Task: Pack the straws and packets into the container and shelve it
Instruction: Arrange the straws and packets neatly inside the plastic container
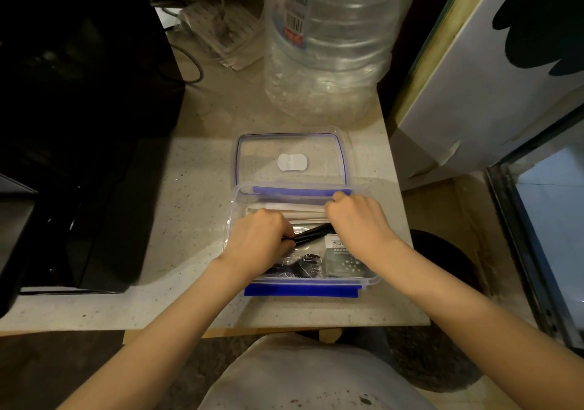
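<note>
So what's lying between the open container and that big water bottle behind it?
The container's clear lid, blue-edged with a white patch at its middle, lies flat on the counter between the container and the water bottle. The head view shows it.

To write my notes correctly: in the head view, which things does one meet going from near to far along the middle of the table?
Container with both hands inside → lid → large water bottle.

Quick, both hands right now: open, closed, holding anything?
Left hand: curled round the thin black straws, holding them inside the clear plastic container with blue clips.
Right hand: fingers curled down over the same straws' other end; actual grip cannot be told.
</note>
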